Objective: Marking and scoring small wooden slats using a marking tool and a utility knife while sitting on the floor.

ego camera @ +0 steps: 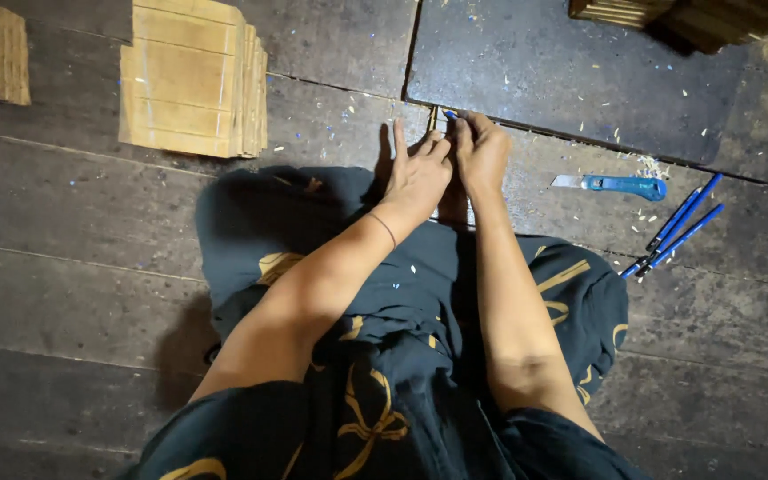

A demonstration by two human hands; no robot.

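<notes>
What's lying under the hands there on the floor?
Under the left hand and right hand lies dark patterned cloth over the lap, on a dark plank floor. A thin pale strip pokes out between the fingers; the rest is covered.

I pinch a thin pale bamboo strip (434,120) upright between my hands, a blue pen tip (449,115) touching its right side.
</notes>
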